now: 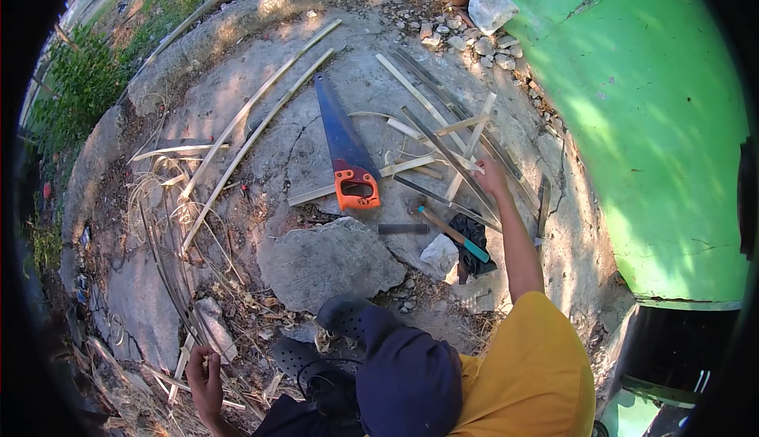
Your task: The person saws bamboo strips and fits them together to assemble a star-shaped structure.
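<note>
My right hand (pixel 493 179) reaches far forward, its fingers closed at the end of a pale bamboo strip (pixel 458 160) in a pile of crossing strips. Dark strips (pixel 443 148) lie under and beside it. Down at the lower left, my left hand (pixel 205 377) hangs with its fingers loosely curved and apart, nothing visible in them. Thin dark strips (pixel 170 283) and pale offcuts (pixel 180 367) lie near it. A handsaw (pixel 345 140) with an orange handle rests on the concrete left of the pile. Nearer me is a tool with a wooden handle and teal end (pixel 466 241).
Two long pale strips (pixel 257 140) and curly shavings (pixel 183 209) lie to the left. A flat stone slab (pixel 328 263) sits before my feet. Beside a black plastic bag (pixel 476 259) is a white rock (pixel 439 253). A green wall (pixel 632 121) bounds the right; rubble (pixel 474 37) lies far off.
</note>
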### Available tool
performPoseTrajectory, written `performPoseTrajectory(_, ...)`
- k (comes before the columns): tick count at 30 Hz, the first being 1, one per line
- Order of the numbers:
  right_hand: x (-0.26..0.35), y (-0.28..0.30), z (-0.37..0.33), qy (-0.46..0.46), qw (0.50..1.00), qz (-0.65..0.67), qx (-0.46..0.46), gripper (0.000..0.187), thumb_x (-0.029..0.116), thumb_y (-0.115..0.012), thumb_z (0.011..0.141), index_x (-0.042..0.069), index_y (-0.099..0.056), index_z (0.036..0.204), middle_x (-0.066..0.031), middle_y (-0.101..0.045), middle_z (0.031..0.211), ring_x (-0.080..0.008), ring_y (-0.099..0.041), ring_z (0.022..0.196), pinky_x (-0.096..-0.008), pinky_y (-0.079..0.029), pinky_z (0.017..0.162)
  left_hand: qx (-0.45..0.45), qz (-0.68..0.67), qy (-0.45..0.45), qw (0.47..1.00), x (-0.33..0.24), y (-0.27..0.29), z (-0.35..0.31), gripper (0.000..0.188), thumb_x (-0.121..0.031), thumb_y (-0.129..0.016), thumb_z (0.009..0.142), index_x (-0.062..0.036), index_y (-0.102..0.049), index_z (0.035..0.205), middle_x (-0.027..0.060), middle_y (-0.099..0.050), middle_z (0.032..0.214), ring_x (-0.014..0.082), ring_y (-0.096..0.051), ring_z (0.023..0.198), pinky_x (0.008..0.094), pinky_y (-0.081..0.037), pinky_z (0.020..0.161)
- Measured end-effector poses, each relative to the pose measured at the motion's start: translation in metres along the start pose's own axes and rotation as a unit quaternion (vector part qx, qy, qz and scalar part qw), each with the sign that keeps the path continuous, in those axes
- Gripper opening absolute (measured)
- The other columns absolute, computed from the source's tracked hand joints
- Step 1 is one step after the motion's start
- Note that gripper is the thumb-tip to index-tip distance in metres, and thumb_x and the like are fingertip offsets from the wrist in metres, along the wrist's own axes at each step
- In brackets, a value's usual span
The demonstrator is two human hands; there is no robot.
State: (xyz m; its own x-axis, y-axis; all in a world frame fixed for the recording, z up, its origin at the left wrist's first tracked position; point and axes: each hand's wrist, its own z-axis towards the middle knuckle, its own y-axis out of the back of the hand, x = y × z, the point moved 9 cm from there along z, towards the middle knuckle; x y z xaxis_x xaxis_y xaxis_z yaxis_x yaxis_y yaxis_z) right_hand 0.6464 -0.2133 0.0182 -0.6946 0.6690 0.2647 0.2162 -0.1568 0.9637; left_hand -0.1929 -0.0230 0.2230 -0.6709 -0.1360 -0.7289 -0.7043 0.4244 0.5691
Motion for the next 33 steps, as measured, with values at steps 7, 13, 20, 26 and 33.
performPoseTrajectory(7,0.079,0.148,-0.014,-0.019,0.973,-0.154,-0.173,0.018,0.016,-0.075,0.089,0.016,-0.07,0.106,-0.0073,-0.064,0.106,-0.0333,-0.071,0.089,-0.049,-0.057,0.077,0.016,0.022,-0.049,0.998,-0.021,-0.002,0.005,0.016,-0.018,-0.064,0.104,-0.0033,-0.06,0.101,-0.0046,-0.047,0.072,0.0035,-0.039,0.063,0.0255,-0.027,0.054)
performPoseTrajectory(13,0.099,0.279,0.002,-0.025,0.924,-0.181,-0.336,0.02,0.016,-0.075,0.089,0.021,-0.072,0.108,-0.0048,-0.065,0.105,-0.0326,-0.071,0.086,-0.0475,-0.057,0.078,0.006,-0.007,-0.034,0.999,-0.023,0.001,0.002,0.017,-0.019,-0.066,0.103,-0.0031,-0.06,0.104,-0.0025,-0.051,0.08,0.0034,-0.043,0.066,0.0246,-0.03,0.054)
performPoseTrajectory(20,0.261,0.258,0.004,0.108,0.992,0.049,-0.051,0.02,0.009,-0.076,0.085,0.005,-0.077,0.104,-0.0096,-0.078,0.093,-0.023,-0.074,0.079,-0.0362,-0.055,0.075,-0.042,-0.078,-0.127,0.988,-0.03,0.039,0.01,0.021,-0.022,-0.065,0.105,-0.0011,-0.06,0.102,-0.0012,-0.05,0.08,0.0091,-0.045,0.072,0.0271,-0.037,0.063)
performPoseTrajectory(26,0.394,0.087,-0.077,0.09,0.889,0.404,0.199,0.025,0.013,-0.074,0.098,-0.002,-0.07,0.119,-0.0051,-0.074,0.1,-0.011,-0.069,0.077,-0.0254,-0.055,0.068,0.038,-0.242,-0.082,0.966,-0.033,0.031,0.028,0.038,-0.038,-0.048,0.114,-0.0054,-0.055,0.095,-0.0041,-0.045,0.071,0.0037,-0.036,0.06,0.0244,-0.029,0.052)
performPoseTrajectory(33,0.458,-0.124,-0.214,0.0,0.807,0.522,0.275,0.029,0.017,-0.073,0.101,-0.002,-0.066,0.121,-0.0049,-0.072,0.098,-0.0105,-0.069,0.082,-0.025,-0.056,0.067,0.054,-0.122,-0.035,0.99,0.008,-0.007,0.059,0.065,-0.049,-0.06,0.107,0.0086,-0.059,0.136,0.0186,-0.069,0.099,0.0218,-0.065,0.098,0.0381,-0.052,0.087)
